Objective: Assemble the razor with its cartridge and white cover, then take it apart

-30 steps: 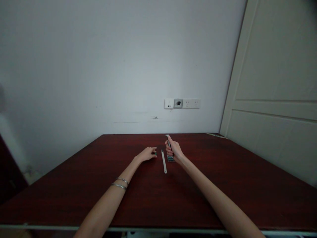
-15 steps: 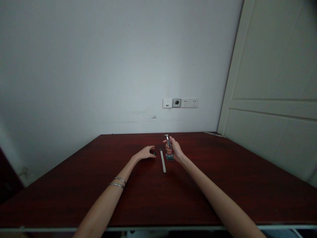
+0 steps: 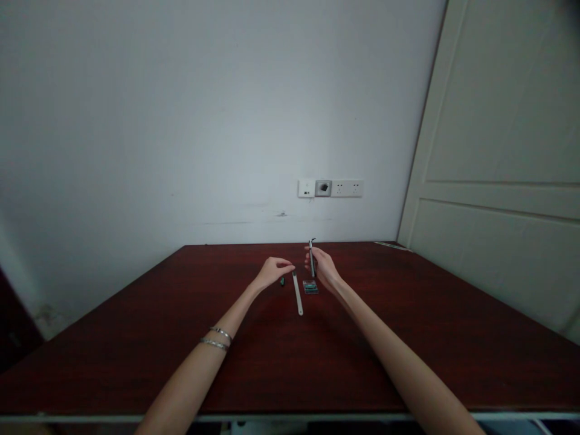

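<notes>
Since half a second ago, the left hand (image 3: 274,270) has left the small green piece (image 3: 282,281) and moved a little toward the right of the frame, to the dark upper end of the white strip (image 3: 298,294). The right hand (image 3: 322,266) has lifted slightly and turned the razor-like tool (image 3: 312,258), whose head now shows side-on, near the far edge of the worktop (image 3: 217,374) in the frame.

The left hand's thumb and fingers are drawn close together at the strip's tip; whether they grip it, I cannot tell. The right hand is closed around the tool, holding it nearly upright just right of the frame's centre, head uppermost.

The strip lies on the worktop slightly right of centre, its lower end pointing toward the bottom of the frame. The green piece lies just left of its upper part, below the left hand. Right of the strip, below the right hand, is a small clear case (image 3: 310,287) with green inside, too small to make out further. Two silvery bracelets (image 3: 214,344) circle the left forearm, lower left of centre. Wall sockets (image 3: 347,188) sit above the hands, right of centre.
</notes>
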Action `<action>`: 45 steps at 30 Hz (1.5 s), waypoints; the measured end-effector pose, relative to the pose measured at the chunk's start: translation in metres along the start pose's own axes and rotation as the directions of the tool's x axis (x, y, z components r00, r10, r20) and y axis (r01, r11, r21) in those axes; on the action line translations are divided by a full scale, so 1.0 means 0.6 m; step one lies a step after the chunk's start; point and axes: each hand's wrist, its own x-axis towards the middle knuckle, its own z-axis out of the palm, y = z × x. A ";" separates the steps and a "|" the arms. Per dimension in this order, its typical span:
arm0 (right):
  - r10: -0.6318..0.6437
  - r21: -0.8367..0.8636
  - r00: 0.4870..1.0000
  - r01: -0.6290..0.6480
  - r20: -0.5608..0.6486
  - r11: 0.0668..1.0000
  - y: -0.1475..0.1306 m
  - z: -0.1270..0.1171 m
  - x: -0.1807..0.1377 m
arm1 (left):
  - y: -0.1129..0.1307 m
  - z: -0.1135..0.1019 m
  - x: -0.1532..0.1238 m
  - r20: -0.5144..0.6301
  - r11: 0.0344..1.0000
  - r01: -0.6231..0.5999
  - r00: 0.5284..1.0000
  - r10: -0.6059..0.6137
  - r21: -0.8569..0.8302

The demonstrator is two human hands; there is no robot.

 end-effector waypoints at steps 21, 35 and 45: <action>-0.074 -0.286 0.989 0.107 0.125 0.952 0.030 0.004 -0.003 | 0.033 0.041 -0.013 0.094 0.912 0.160 0.986 -0.134 -0.377; 0.119 -0.739 0.885 0.295 0.451 0.605 0.011 -0.133 0.032 | 0.028 0.026 -0.014 0.156 0.908 0.275 0.959 -0.237 -0.317; 0.128 -0.794 0.845 0.421 0.519 0.438 0.038 -0.121 0.029 | 0.035 0.020 -0.016 0.163 0.911 0.281 0.957 -0.241 -0.301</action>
